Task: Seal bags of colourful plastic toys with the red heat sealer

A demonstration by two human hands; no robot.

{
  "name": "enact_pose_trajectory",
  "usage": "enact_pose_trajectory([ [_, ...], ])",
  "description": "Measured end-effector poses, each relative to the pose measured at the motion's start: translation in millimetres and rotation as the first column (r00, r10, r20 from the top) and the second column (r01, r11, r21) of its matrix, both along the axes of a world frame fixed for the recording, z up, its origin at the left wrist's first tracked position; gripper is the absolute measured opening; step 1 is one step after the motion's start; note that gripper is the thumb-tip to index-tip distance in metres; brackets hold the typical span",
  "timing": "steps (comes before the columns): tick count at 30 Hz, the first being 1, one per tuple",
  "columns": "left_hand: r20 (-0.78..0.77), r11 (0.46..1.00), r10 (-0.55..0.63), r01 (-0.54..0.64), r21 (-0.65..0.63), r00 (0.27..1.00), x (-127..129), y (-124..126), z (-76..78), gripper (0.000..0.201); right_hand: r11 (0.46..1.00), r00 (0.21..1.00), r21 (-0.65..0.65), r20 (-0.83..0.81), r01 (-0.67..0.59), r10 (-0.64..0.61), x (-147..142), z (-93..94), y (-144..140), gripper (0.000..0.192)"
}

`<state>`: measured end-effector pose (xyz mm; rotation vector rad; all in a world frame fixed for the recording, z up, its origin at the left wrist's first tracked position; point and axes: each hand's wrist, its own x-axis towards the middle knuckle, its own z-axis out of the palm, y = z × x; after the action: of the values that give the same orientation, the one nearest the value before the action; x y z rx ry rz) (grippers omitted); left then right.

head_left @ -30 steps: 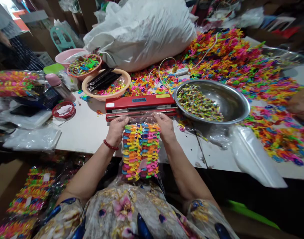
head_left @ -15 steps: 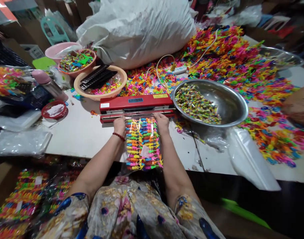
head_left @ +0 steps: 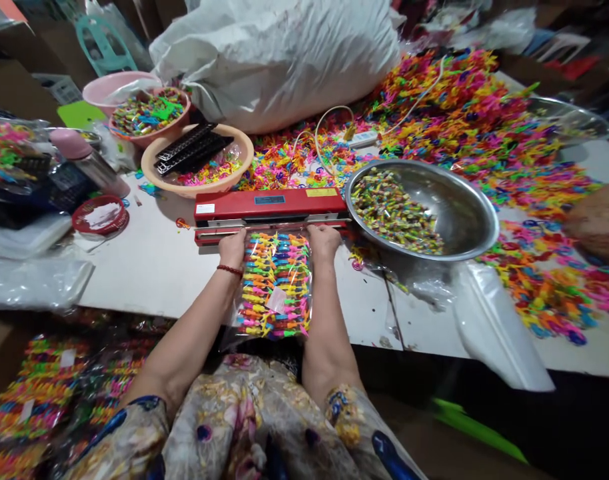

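- The left hand (head_left: pixel 232 247) and the right hand (head_left: pixel 323 240) each have their grip clamped on a top corner of a clear plastic bag (head_left: pixel 274 283), one hand at each side.
- The bag is packed with rows of small bright plastic pieces in yellow, pink, blue, orange and green; it lies flat on the white surface (head_left: pixel 154 273), its lower end at the near edge, above the person's lap.
- A small pale label shows through the bag's lower half (its writing is too small to read).
- The bag's open mouth sits at the slot of a red sealing machine (head_left: pixel 269 205) just beyond the fingers; the machine carries a white sticker at its left end, a blue plate in the middle and a yellow sticker to the right, none legible.
- A red bead bracelet (head_left: pixel 229 270) circles the left wrist.
- To the right of the machine, a steel bowl (head_left: pixel 464 207) holds a heap of small mixed-colour pieces on its left side.
- Behind the machine, a tan plastic basin (head_left: pixel 242 150) holds black comb-like strips and pink pieces; farther left, a pink basin (head_left: pixel 149 137) is full of coloured pieces.
- A small red lid (head_left: pixel 100 217) with white paper slips lies at the left.
- Loose coloured pieces (head_left: pixel 464 113) spread over the far right of the surface, beside a large white sack (head_left: pixel 279 53).
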<state>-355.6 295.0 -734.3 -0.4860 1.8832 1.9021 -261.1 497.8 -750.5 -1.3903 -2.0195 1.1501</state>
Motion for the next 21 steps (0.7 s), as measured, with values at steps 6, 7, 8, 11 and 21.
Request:
enact_pose_trajectory([
  [6,0.164,0.957,0.028,-0.074,0.281,0.986,16,-3,3.6,0.015,0.925,0.935,-0.340,-0.352,-0.170,0.042,13,-3.3,-7,0.025],
  [7,0.156,0.952,0.070,-0.113,0.286,0.985,16,-3,3.0,0.016,0.905,0.915,-0.378,-0.402,-0.195,0.029,14,-3.6,-9,0.027],
  [8,0.138,0.950,0.118,-0.152,0.271,0.983,16,-3,2.5,0.017,0.890,0.901,-0.406,-0.434,-0.207,0.011,15,-3.9,-12,0.029],
  [11,0.087,0.950,0.229,-0.242,0.196,0.970,13,-1,2.1,0.017,0.880,0.899,-0.441,-0.436,-0.174,-0.041,12,-4.2,-17,0.025],
  [21,0.080,0.936,0.318,-0.326,0.132,0.945,7,-2,-0.8,0.014,0.992,0.993,-0.127,-0.109,0.024,-0.038,3,21.1,-26,0.018],
])
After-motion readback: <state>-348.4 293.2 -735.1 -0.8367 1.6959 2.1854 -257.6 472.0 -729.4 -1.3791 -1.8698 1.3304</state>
